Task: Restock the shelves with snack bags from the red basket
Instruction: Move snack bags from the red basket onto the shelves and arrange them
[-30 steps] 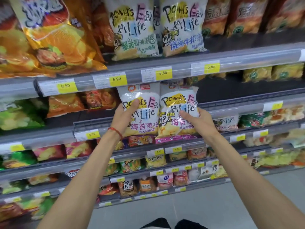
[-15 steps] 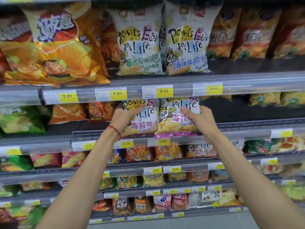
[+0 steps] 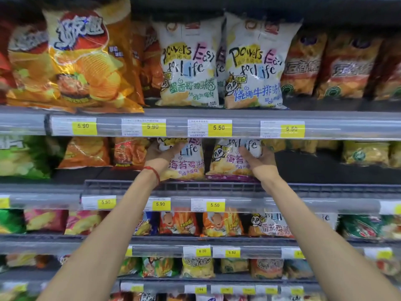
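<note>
Two white "Easy for Life" snack bags stand side by side on the second shelf (image 3: 227, 189), their tops hidden behind the price rail above. My left hand (image 3: 161, 155), with a red string at the wrist, grips the left bag (image 3: 191, 165) at its upper left. The right bag (image 3: 227, 165) is held at its upper right by my right hand (image 3: 258, 159), fingers curled over its front. The red basket is out of view.
Matching white bags (image 3: 191, 66) stand on the top shelf, with orange chip bags (image 3: 86, 61) to their left. To the right of my hands the second shelf shows a dark gap (image 3: 308, 168). Lower shelves hold several mixed bags.
Both hands have pushed the two bags up and deeper onto the second shelf, so their tops now sit behind the price rail. The view has tilted upward.
</note>
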`<state>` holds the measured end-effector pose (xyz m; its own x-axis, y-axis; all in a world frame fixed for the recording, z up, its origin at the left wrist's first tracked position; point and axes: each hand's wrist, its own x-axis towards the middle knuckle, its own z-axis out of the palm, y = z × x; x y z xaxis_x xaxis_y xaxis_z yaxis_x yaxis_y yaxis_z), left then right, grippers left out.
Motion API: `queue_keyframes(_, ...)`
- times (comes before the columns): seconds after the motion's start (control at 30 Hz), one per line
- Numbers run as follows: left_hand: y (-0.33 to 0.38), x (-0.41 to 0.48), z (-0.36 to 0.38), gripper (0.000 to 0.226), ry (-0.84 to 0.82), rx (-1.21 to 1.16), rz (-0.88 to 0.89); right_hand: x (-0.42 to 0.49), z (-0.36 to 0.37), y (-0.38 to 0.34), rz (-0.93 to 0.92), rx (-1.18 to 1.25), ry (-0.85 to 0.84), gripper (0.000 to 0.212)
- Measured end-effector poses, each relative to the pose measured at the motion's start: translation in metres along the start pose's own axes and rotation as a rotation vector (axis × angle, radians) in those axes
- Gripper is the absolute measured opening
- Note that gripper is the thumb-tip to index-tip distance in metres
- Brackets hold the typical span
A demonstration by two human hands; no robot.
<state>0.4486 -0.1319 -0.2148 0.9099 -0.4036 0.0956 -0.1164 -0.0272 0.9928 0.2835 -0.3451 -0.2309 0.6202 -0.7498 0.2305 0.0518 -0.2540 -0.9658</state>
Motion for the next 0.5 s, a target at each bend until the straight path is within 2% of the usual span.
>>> queue_keyframes(0.03,-0.001,0.004,0.004,0.069,0.019,0.022,0.010,0.002,0.003,-0.001,-0.006,-0.016,0.008,0.087)
queue_keyframes(0.1,-0.004,0.013,0.008,0.088,0.018,0.051,0.020,0.007,0.007,-0.002,-0.006,-0.067,0.000,0.091)
queue_keyframes(0.37,-0.017,0.029,0.011,0.089,0.027,0.257,0.086,0.024,0.010,0.008,0.126,-0.179,-0.074,0.098)
queue_keyframes(0.5,-0.017,0.027,0.012,0.089,0.077,0.378,0.116,0.026,0.012,0.011,0.161,-0.280,-0.050,0.100)
